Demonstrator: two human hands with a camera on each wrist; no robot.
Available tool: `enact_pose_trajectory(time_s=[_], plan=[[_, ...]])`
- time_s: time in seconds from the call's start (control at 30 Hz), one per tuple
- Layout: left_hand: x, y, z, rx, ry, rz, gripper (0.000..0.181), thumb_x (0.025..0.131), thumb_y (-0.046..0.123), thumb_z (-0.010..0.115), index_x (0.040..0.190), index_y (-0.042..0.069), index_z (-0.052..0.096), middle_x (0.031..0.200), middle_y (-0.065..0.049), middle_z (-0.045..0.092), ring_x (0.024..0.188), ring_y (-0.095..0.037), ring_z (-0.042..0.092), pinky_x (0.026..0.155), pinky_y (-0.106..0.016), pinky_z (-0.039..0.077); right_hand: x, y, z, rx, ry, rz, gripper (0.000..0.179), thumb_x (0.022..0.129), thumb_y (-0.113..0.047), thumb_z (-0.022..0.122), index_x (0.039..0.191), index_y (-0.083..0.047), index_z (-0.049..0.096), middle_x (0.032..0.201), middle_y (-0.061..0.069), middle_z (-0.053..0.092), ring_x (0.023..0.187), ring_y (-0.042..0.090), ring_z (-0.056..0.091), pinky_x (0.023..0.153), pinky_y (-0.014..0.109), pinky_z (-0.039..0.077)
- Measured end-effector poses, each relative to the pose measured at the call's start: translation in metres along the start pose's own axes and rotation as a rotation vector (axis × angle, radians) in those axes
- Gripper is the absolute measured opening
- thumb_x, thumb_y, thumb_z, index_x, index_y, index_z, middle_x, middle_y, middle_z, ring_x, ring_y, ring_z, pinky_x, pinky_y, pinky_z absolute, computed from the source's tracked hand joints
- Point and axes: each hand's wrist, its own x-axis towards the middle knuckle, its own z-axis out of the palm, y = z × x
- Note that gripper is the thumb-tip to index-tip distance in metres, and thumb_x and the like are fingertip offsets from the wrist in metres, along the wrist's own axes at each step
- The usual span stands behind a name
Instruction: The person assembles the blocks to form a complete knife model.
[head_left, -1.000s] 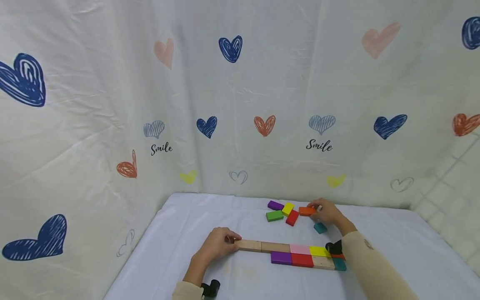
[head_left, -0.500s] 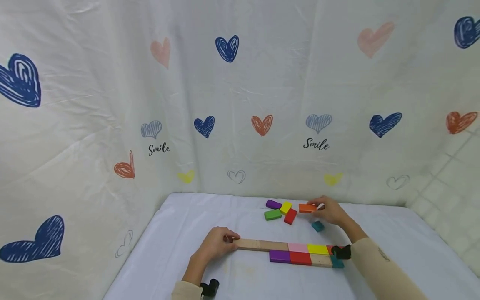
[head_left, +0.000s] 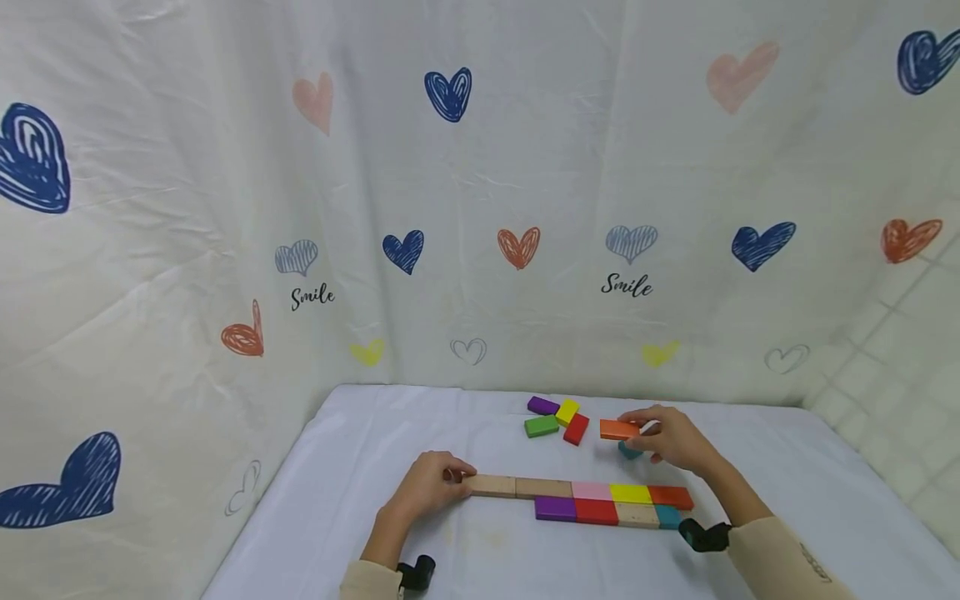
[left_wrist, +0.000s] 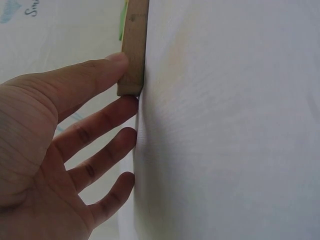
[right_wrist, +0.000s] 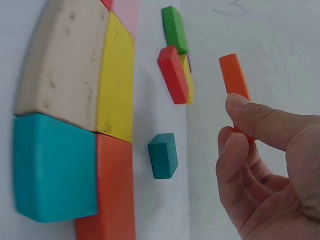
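Right fingers [right_wrist: 232, 165] — pinching orange block [right_wrist: 234, 75], raised

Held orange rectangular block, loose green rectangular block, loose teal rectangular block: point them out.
Held orange rectangular block [right_wrist: 234, 76], right wrist view: exposed end.
Loose green rectangular block [head_left: 542, 426], head view: top face.
Loose teal rectangular block [right_wrist: 161, 159], right wrist view: front face.

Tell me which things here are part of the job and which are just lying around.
Seemingly part of the job:
orange block, pinched by the right hand
left-end wooden block, touched by the left hand
two adjoining block rows

Lying loose, perhaps spares:
purple block
green block
yellow block
red block
teal block
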Motion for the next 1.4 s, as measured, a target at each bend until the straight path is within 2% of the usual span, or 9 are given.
enact_pose_trajectory(time_s=[0.37, 0.53, 0.7, 0.93, 1.1, 1.2, 1.4], plan=[[0.000, -0.001, -0.002, 0.017, 0.009, 0.008, 0.023, 0.084, 0.018, 0.084, 0.106, 0.020, 0.081, 0.087, 0.011, 0.069, 0.081, -0.007, 0.058, 0.073, -0.026, 0.047, -0.044, -0.005, 0.025, 0.019, -0.002, 0.002, 0.039, 0.085, -0.022, 0.084, 0.122, -0.017, 0.074, 0.109, 0.006, 0.065, 0.088, 0.020, 0.061, 0.066, 0.029, 0.057], [-0.001, -0.001, -0.002, 0.008, 0.009, -0.004, 0.023, 0.084, 0.018, 0.084, 0.106, 0.021, 0.081, 0.088, 0.011, 0.068, 0.083, -0.010, 0.059, 0.073, -0.026, 0.047, -0.059, -0.012, 0.036, 0.065, -0.037, -0.031, 0.038, 0.084, -0.020, 0.084, 0.120, -0.016, 0.075, 0.106, 0.006, 0.065, 0.087, 0.021, 0.060, 0.061, 0.030, 0.057], [-0.001, 0.000, -0.002, 0.001, 0.012, 0.000, 0.023, 0.084, 0.017, 0.084, 0.106, 0.019, 0.081, 0.087, 0.010, 0.068, 0.082, -0.010, 0.059, 0.072, -0.026, 0.047, -0.069, -0.017, 0.046, 0.075, -0.074, -0.059, 0.041, 0.082, -0.026, 0.086, 0.120, -0.015, 0.074, 0.106, 0.007, 0.065, 0.086, 0.021, 0.060, 0.061, 0.030, 0.056], [-0.001, 0.001, -0.003, -0.003, 0.014, 0.001, 0.023, 0.084, 0.018, 0.084, 0.107, 0.018, 0.081, 0.087, 0.010, 0.068, 0.081, -0.009, 0.059, 0.072, -0.026, 0.048, -0.074, -0.025, 0.060, 0.071, -0.095, -0.085, 0.040, 0.081, -0.031, 0.087, 0.118, -0.018, 0.074, 0.102, 0.005, 0.063, 0.079, 0.016, 0.061, 0.058, 0.030, 0.057], [0.000, 0.000, -0.001, -0.007, 0.011, 0.004, 0.023, 0.084, 0.018, 0.084, 0.107, 0.019, 0.081, 0.087, 0.010, 0.069, 0.081, -0.009, 0.060, 0.072, -0.025, 0.048, -0.073, -0.033, 0.071, 0.058, -0.097, -0.070, 0.043, 0.078, -0.035, 0.089, 0.115, -0.018, 0.074, 0.097, 0.003, 0.062, 0.080, 0.018, 0.058, 0.058, 0.029, 0.056], [0.000, 0.000, 0.000, -0.009, 0.008, 0.014, 0.022, 0.084, 0.018, 0.084, 0.106, 0.018, 0.081, 0.087, 0.008, 0.069, 0.082, -0.011, 0.061, 0.072, -0.026, 0.048, -0.072, -0.038, 0.076, 0.066, -0.107, -0.065, 0.042, 0.077, -0.033, 0.089, 0.113, -0.018, 0.073, 0.095, 0.003, 0.062, 0.080, 0.019, 0.058, 0.058, 0.029, 0.056], [0.000, 0.002, 0.000, -0.006, -0.001, 0.001, 0.022, 0.085, 0.018, 0.083, 0.107, 0.018, 0.081, 0.087, 0.009, 0.069, 0.082, -0.010, 0.061, 0.072, -0.026, 0.048, -0.070, -0.039, 0.084, 0.080, -0.136, -0.109, 0.036, 0.080, -0.024, 0.088, 0.110, -0.017, 0.071, 0.091, 0.002, 0.062, 0.074, 0.015, 0.058, 0.058, 0.028, 0.055]])
